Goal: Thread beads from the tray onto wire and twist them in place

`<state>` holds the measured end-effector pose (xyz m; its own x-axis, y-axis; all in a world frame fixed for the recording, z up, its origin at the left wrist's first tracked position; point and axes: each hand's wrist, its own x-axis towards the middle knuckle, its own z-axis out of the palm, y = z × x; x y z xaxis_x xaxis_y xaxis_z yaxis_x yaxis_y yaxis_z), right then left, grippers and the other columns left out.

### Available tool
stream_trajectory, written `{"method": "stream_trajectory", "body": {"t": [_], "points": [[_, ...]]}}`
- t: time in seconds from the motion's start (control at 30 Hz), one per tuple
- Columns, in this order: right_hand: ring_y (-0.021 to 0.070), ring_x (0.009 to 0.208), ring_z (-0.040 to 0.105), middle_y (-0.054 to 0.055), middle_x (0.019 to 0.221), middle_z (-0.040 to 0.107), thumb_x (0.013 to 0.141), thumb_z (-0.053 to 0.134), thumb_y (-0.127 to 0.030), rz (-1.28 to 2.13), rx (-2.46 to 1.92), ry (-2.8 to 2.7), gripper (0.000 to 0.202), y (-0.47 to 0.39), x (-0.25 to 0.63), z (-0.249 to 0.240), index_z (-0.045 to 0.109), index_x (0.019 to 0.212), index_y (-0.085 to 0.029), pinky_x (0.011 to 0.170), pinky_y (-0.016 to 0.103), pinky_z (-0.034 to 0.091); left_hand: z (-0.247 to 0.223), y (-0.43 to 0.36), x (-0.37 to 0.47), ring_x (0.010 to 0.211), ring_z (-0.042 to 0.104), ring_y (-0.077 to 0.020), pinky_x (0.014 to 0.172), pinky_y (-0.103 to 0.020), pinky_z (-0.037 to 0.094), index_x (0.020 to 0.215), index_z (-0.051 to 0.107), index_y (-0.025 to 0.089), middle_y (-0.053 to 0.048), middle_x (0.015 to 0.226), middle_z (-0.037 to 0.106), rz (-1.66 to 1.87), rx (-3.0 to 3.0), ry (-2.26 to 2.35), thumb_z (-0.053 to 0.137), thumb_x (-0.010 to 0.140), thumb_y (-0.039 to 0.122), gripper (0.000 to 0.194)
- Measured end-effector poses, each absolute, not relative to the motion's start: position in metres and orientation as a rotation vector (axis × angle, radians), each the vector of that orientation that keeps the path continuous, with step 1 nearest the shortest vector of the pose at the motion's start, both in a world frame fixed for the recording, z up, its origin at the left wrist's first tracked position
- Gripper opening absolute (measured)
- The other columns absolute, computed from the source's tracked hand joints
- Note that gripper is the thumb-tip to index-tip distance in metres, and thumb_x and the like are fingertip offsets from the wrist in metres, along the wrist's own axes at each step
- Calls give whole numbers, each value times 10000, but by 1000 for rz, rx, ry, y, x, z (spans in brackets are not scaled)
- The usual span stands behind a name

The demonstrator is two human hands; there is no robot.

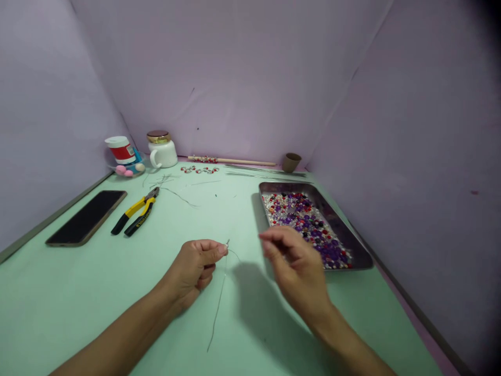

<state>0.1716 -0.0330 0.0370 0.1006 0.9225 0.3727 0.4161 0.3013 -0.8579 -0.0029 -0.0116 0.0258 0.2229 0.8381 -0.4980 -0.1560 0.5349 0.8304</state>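
Observation:
Near the middle of the table, my left hand (198,269) pinches a thin wire (219,303) between thumb and forefinger. One long end hangs down toward me, and a short end curves off to the right. Something small and pale sits at the fingertips, too small to make out. My right hand (299,269) is raised over the near left edge of the metal tray (354,245), its thumb and forefinger close together. Whether anything is between those fingertips is too small to tell. Purple, red, white and black beads (309,222) lie in the tray.
On the left are a phone (88,216) and yellow-black pliers (139,211). Loose wires (172,190) lie beyond the pliers. Along the back stand a white mug (164,153), a red-white jar (122,151), a beaded piece (199,169), a wooden stick (246,162) and a brown cup (290,163).

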Motion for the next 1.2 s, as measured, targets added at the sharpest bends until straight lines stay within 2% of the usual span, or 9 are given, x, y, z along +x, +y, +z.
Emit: {"method": "stream_trajectory", "body": {"t": [0.07, 0.23, 0.33, 0.4, 0.47, 0.57, 0.87, 1.07, 1.2], "points": [[174, 761, 539, 58, 837, 584, 754, 482, -161, 336, -1421, -1519, 121, -28, 185, 41, 585, 813, -189, 682, 304, 422, 23, -11, -3, 391, 90, -20, 347, -180, 50, 604, 490, 151, 114, 442, 182, 764, 742, 1155, 670, 619, 306, 239], [185, 802, 543, 83, 967, 586, 748, 483, -159, 253, -1498, -1556, 215, -25, 189, 35, 582, 939, -172, 718, 319, 421, 19, -16, 2, 386, 95, -19, 347, -187, 52, 593, 501, 144, 108, 434, 212, 738, 801, 1182, 654, 632, 307, 226], [143, 639, 539, 54, 815, 613, 762, 501, -227, 589, -1421, -1497, 178, -33, 171, 30, 591, 907, -180, 579, 259, 430, 22, -21, 8, 359, 112, -15, 337, -193, 61, 597, 533, 136, 106, 407, 243, 729, 855, 1177, 640, 640, 307, 206], [123, 516, 498, 11, 606, 579, 746, 531, -277, 916, -1425, -1484, 140, -37, 160, 26, 612, 807, -180, 476, 232, 390, 23, -25, 12, 333, 129, -15, 330, -197, 72, 587, 541, 136, 103, 380, 263, 717, 888, 1166, 630, 642, 310, 203], [106, 450, 445, -14, 490, 512, 741, 533, -322, 1070, -1454, -1479, 179, -38, 155, 22, 607, 676, -173, 425, 219, 337, 25, -28, 15, 314, 138, -17, 325, -199, 78, 562, 529, 144, 104, 352, 264, 700, 913, 1176, 621, 643, 315, 210], [87, 422, 383, -27, 449, 454, 749, 507, -352, 1077, -1499, -1488, 260, -36, 154, 19, 569, 578, -166, 402, 212, 277, 25, -30, 17, 304, 152, -19, 322, -194, 83, 553, 515, 153, 103, 334, 274, 680, 938, 1199, 615, 642, 316, 211], [77, 393, 348, -49, 417, 414, 705, 533, -312, 1253, -1442, -1404, 191, -33, 155, 22, 505, 573, -177, 396, 208, 265, 25, -24, 10, 282, 171, -13, 299, -186, 72, 559, 524, 152, 103, 341, 310, 594, 951, 1140, 640, 586, 264, 163], [83, 455, 361, -29, 494, 439, 730, 514, -369, 1116, -1459, -1612, 264, -37, 156, 23, 496, 562, -166, 430, 212, 272, 24, -22, 8, 293, 173, -16, 301, -189, 85, 561, 536, 148, 99, 340, 319, 613, 958, 1134, 635, 576, 241, 137], [89, 476, 363, -29, 491, 432, 770, 472, -339, 1004, -1401, -1769, 291, -37, 158, 26, 506, 541, -164, 452, 214, 275, 25, -23, 8, 307, 161, -19, 314, -193, 81, 538, 521, 153, 103, 330, 298, 586, 959, 1142, 652, 561, 236, 157]]}}
